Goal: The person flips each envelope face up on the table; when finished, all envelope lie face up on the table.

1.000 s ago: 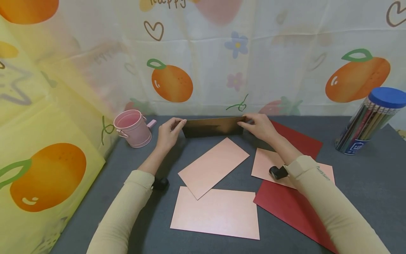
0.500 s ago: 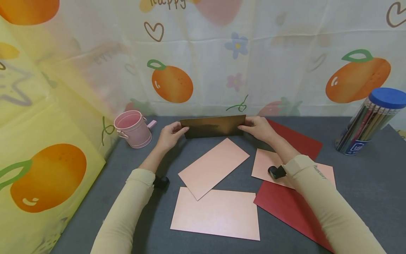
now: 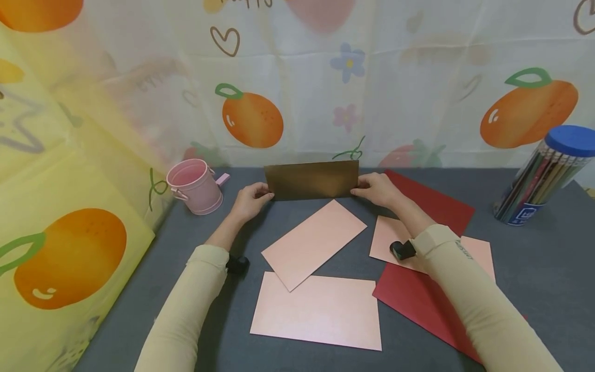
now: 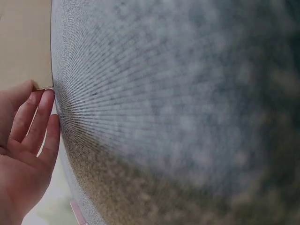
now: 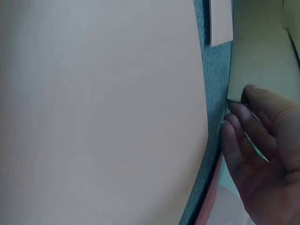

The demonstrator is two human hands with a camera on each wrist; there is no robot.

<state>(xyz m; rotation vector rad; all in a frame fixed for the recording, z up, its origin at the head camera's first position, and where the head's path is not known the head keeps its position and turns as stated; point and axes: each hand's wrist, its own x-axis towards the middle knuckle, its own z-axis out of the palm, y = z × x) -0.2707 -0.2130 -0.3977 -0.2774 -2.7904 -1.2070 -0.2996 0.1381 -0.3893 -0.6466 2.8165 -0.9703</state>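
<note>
A gold-brown rectangular card [image 3: 312, 181] stands on its long edge at the back of the dark table, its broad face toward me. At its lower left corner my left hand [image 3: 249, 201] pinches the edge between thumb and fingers. My right hand [image 3: 378, 189] pinches the opposite side, also low down. In the left wrist view the card's corner [image 4: 26, 47] sits between thumb tip and fingertips, close to the tabletop. The right wrist view shows the same kind of pinch, with thumb on the card's face [image 5: 262, 61] and fingers behind.
Two pink cards [image 3: 313, 245] overlap in front of the gold-brown one. Under my right forearm lie another pink card [image 3: 386, 240] and red sheets [image 3: 432, 199]. A small pink bucket [image 3: 195, 186] stands left; a blue-lidded pencil jar [image 3: 525, 181] stands right.
The gold-brown card has tipped up from a lower slant, so more of its face shows. Both hands have slid down its short sides toward the bottom corners.
</note>
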